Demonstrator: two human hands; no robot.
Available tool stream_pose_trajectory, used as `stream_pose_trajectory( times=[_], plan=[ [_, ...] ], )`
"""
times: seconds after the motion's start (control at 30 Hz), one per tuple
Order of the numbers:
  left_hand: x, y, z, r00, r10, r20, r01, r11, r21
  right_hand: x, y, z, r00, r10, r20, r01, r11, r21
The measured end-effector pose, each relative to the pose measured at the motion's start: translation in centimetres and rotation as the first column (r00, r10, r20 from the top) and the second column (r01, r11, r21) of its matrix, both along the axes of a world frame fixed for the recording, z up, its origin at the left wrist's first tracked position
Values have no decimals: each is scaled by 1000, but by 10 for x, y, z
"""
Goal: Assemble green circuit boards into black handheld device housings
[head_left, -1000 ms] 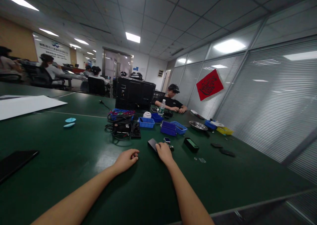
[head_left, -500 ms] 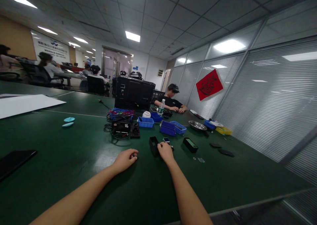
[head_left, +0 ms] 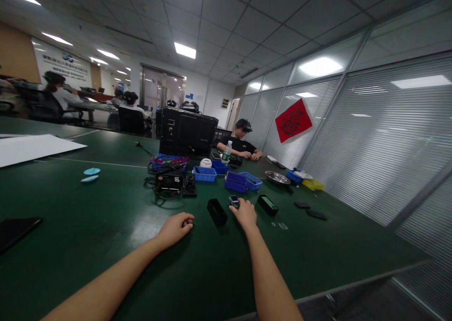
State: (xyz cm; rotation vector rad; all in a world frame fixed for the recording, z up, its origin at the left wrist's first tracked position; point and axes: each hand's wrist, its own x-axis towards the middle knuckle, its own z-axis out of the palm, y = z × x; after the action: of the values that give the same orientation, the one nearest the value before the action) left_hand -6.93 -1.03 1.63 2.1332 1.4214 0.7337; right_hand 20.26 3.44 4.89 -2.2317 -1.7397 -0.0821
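My left hand [head_left: 175, 228] rests on the green table [head_left: 88, 227] with its fingers curled under; whether anything is in them is hidden. My right hand [head_left: 244, 213] reaches forward, its fingers at a small device with a lit screen [head_left: 233, 201]. A black rectangular box [head_left: 216, 212] lies just left of my right hand, apart from it. A second black box with a green top [head_left: 267, 204] sits to the right of that hand.
Blue bins [head_left: 243, 181], a tangle of cables and a black unit [head_left: 168, 183], a large black case [head_left: 187, 132], a metal bowl [head_left: 278, 177] and a yellow tray [head_left: 312, 184] stand further back. A person [head_left: 240, 144] sits at the far end. A dark tablet [head_left: 16, 230] lies at left.
My right hand let go of the black box, which now lies to its left, and moved right and forward to the small screen device. The left hand stayed put.
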Motion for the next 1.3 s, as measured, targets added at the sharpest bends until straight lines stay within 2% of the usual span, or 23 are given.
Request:
stream_pose_trajectory(
  times=[0.13, 0.3, 0.47, 0.67, 0.77, 0.9, 1.17, 1.3],
  plan=[
    [0, -1, 2, 1000, -8, 4, 8, 1000, 4, 3, 8, -12, 999, 14, -38, -14, 1000, 1],
    [1, -2, 3, 1000, -9, 8, 10, 1000, -7, 19, 13, -10, 981, -52, -185, 42, 997, -60],
    [0, 1, -1, 1000, -22, 9, 22, 1000, 20, 27, 12, -7, 984, -116, -138, 115, 993, -15],
    [0, 1, -1, 1000, -14, -24, 14, 1000, 7, 25, 15, -17, 991, -94, -96, 93, 996, -7],
    [1, 0, 0, 999, -9, -40, 10, 1000, 11, 28, 21, -21, 977, -58, -203, 63, 998, 22],
    [1, 1, -2, 999, -10, -37, 10, 1000, 18, 30, 26, -21, 948, -15, -317, 11, 1000, -14],
    [1, 2, -3, 1000, -17, -14, 18, 999, 30, 28, 21, -17, 969, -91, -229, 90, 996, -19],
    [0, 2, -4, 1000, -12, -17, 12, 1000, 23, 27, 19, -19, 984, -76, -161, 79, 997, 9]
  ],
)
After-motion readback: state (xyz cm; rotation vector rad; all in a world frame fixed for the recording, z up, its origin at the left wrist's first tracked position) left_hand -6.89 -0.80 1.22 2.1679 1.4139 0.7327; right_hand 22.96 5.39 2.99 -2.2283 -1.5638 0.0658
